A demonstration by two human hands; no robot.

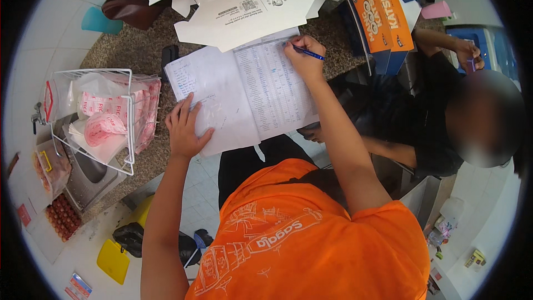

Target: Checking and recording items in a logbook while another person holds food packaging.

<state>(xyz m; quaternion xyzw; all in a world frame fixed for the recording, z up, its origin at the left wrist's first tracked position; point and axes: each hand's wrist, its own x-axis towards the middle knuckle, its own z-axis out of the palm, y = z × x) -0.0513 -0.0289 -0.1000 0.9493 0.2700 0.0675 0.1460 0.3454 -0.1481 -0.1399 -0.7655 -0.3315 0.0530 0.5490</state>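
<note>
An open notebook (222, 105) lies on the speckled stone counter. Its left page carries a few handwritten lines near the top, and its right page holds a ruled table filled with writing. My right hand (305, 60) is closed around a blue pen (308, 52) at the top of the right page; the pen's tip is hard to make out against the hand. Spread flat, my left hand (187, 126) rests on the lower left edge of the left page and holds nothing.
Flat white cardboard boxes (250, 14) overlap the notebook's top. A white wire basket (131, 128) with printed paper packets stands left, beside a sink (97, 175). Orange-and-blue boxes (383, 16) stand at the upper right. Another person in black (411, 116) is close on my right.
</note>
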